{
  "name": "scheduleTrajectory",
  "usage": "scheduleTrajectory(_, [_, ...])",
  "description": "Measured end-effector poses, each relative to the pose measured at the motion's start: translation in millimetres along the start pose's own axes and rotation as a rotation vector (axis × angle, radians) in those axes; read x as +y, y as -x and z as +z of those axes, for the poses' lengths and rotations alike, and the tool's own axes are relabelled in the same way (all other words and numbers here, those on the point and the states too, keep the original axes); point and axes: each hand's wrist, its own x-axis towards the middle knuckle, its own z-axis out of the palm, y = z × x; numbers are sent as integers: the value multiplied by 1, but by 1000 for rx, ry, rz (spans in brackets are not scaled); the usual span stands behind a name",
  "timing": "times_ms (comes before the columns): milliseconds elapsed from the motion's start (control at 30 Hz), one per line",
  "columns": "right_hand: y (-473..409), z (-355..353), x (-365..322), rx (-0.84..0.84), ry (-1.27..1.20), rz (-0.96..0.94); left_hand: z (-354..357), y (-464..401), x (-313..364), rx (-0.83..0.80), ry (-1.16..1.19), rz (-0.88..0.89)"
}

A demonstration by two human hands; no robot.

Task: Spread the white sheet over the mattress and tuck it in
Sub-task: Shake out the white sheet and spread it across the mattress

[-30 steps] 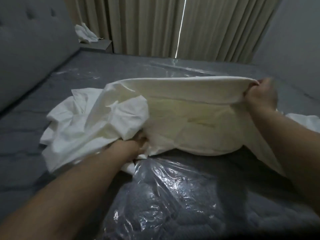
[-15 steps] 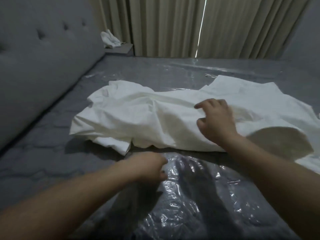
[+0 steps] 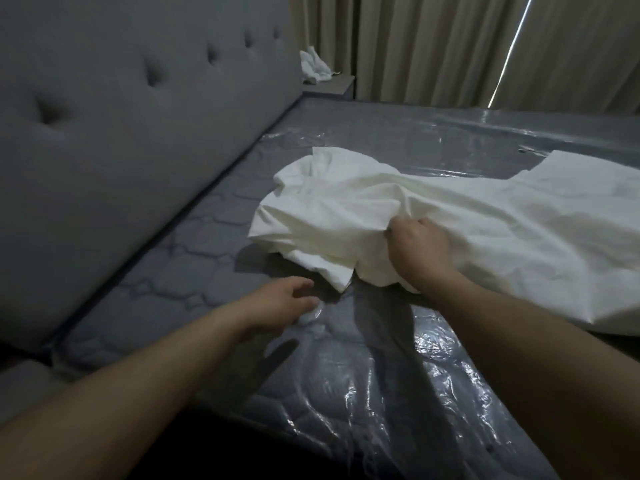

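The white sheet (image 3: 485, 230) lies crumpled across the middle of the grey quilted mattress (image 3: 173, 271), which is wrapped in shiny clear plastic. Its bunched end sits toward the headboard and the rest runs off to the right. My right hand (image 3: 417, 251) grips a fold of the sheet near the bunched end, fingers curled into the cloth. My left hand (image 3: 284, 303) hovers just above the plastic in front of the sheet's near corner, fingers loosely bent, holding nothing.
A grey tufted headboard (image 3: 121, 133) runs along the left side. Behind it stands a small bedside table (image 3: 329, 86) with a white cloth (image 3: 313, 65) on it. Beige curtains (image 3: 433, 46) hang along the far side, with a bright slit of light.
Both hands let go of the lifted sheet and it dropped onto the mattress. My right hand then came down and took hold of a fold. My view has swung left toward the headboard.
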Motion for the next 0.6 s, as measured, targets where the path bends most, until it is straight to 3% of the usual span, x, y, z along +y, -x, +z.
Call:
scheduleTrajectory(100, [-20, -33, -6, 50, -388, 221, 11, -12, 11, -163, 544, -92])
scheduleTrajectory(233, [-51, -123, -18, 277, -904, 434, 6, -40, 35, -37, 938, -127])
scheduleTrajectory(333, [-46, -170, -18, 329, -1288, 440, -15, -43, 48, 6, 1163, -89])
scheduleTrajectory(400, [-27, -169, -14, 156, -1518, 398, -32, -41, 49, 66, 1259, -44])
scheduleTrajectory(467, [6, -152, -14, -232, -1591, 390, -43, -35, 44, 112, 1328, -23])
scheduleTrajectory(600, [91, -113, -28, -904, -1294, 284, -36, -15, 32, -15, 1243, -39])
